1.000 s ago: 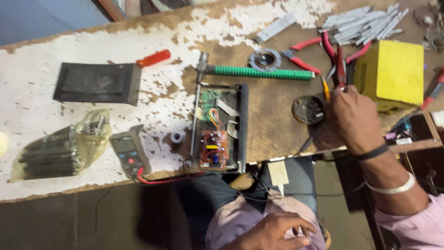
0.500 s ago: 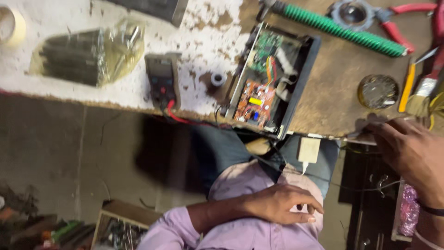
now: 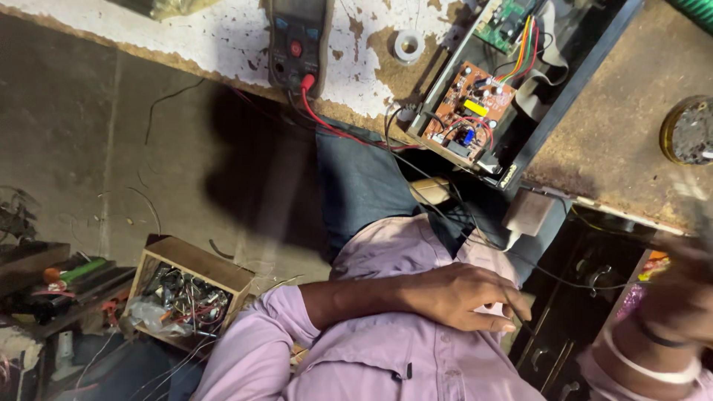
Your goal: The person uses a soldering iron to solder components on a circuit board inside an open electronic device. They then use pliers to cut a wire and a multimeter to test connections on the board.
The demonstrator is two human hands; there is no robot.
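My left hand (image 3: 460, 295) rests on my pink shirt (image 3: 386, 356) at my lap, fingers curled together. A small pale thing and a thin black wire (image 3: 564, 281) lie by its fingertips; whether they are held is unclear. My right hand (image 3: 679, 297), blurred, with bands on the wrist, hangs below the table's edge at the far right. Above them an open black case (image 3: 553, 104) holds an orange circuit board (image 3: 466, 111) and a green board (image 3: 505, 21) joined by coloured wires.
A grey multimeter (image 3: 297, 44) with a red lead (image 3: 338, 128) lies at the worn table's edge (image 3: 215, 63), a white tape roll (image 3: 408, 44) beside it. A round tin (image 3: 687, 130) sits right. A white adapter (image 3: 527, 212) dangles. A wooden box (image 3: 186, 256) of scrap stands on the floor.
The view has tilted further down toward my lap and the floor. My right hand has dropped from the table's edge to below it. My left hand stays on my shirt.
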